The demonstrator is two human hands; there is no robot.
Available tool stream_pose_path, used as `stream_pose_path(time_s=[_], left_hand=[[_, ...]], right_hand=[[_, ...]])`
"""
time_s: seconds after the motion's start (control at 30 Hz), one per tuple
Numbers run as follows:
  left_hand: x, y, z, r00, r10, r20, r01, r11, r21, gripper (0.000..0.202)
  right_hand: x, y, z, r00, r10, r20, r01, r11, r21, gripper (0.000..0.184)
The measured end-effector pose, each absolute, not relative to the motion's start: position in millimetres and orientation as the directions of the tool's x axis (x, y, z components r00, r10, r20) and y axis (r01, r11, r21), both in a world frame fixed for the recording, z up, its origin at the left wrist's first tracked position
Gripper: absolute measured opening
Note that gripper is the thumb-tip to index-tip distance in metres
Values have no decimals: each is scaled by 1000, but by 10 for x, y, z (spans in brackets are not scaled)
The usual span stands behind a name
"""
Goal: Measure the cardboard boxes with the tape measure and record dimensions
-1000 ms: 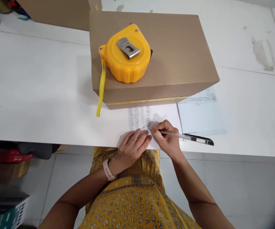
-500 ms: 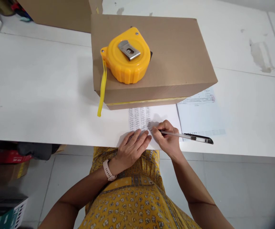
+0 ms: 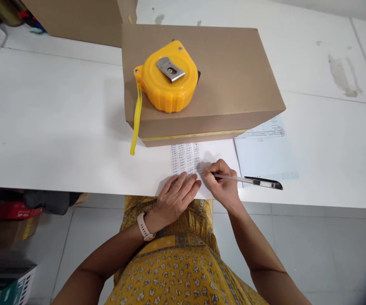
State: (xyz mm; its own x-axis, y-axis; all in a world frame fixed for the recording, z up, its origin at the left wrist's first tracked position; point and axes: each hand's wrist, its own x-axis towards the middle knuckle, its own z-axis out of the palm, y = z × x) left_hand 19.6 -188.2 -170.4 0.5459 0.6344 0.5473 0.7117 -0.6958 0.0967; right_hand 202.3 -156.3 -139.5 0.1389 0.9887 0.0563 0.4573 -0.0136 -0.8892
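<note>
My right hand (image 3: 222,184) grips a pen (image 3: 243,179) with a clear barrel and black cap on its back end. The pen's tip touches a white sheet of paper (image 3: 185,159) covered in columns of handwriting. Flat on the lower edge of that sheet rests my left hand (image 3: 179,195), fingers outstretched. Just beyond both hands stands a brown cardboard box (image 3: 227,72), which hides the sheet's far part. On top of the box lies a yellow tape measure (image 3: 170,87), its metal clip facing up and a yellow strap hanging over the box edge.
A pale blue printed paper (image 3: 262,156) lies right of the writing sheet, partly behind the box. Another cardboard box (image 3: 84,19) stands at the back left. The white table's (image 3: 59,127) front edge runs close to my body. Boxes and dark items sit below at left.
The view has shifted very slightly, so the box and tape measure appear a little lower. Both hands stay in place, the pen still on the sheet.
</note>
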Motion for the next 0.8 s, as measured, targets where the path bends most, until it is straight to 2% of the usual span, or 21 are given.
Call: stream_pose_path(time_s=[0.8], left_hand=[[182, -1887, -1715, 550, 636, 541, 705, -701, 109, 31]], right_hand=[[2016, -1546, -1397, 129, 988, 80, 460, 12, -888, 27]])
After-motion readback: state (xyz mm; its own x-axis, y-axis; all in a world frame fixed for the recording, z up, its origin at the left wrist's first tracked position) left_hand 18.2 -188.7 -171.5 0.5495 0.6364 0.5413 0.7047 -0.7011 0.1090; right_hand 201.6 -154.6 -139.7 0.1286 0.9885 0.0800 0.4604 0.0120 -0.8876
